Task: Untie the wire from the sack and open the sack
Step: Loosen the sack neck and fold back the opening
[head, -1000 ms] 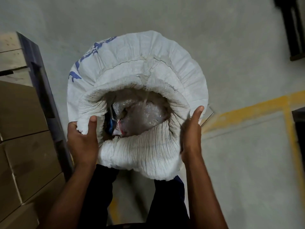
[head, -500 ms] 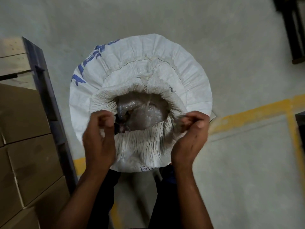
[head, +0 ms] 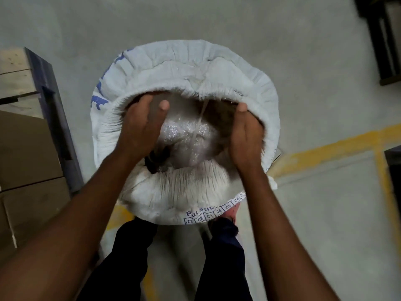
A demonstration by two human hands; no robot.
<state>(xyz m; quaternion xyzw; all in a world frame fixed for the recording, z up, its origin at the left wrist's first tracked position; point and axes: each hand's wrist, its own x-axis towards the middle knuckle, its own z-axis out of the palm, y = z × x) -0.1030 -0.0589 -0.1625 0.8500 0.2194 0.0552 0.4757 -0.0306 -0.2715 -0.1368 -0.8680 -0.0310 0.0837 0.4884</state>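
**Sack mouth being spread, both hands inside the rim**

The white woven sack (head: 217, 68) is stood upright on the concrete floor (head: 325, 213), just in front of the person's legs, w/ its top rolled down into a thick collar. No wire is seen on the neck or anywhere in view, so the untying step is judged done; what's left is widening the mouth.

The left hand (head: 141, 129) is placed at the left inner rim, fingers reaching under the collar, thumb raised clear. Its grip is loose and partly open; whether fabric is pinched by the hidden fingers can't be told. The right hand (head: 246, 137) is laid against the right inner rim, fingers curled over the edge, hand motion-blurred; again a firm hold can't be confirmed.

Inside, a clear plastic liner (head: 184, 137) is seen, w/ a thin pale strand (head: 202, 114) hung across the opening from the far rim.

Risks, as judged:
- the rolled collar could spring back if pushed on one side only
- the liner could be snagged or torn by fingers dragged across it
- the sack could be tipped toward the boxes (head: 28, 153) at left if the rim is pulled unevenly, as it's free-standing
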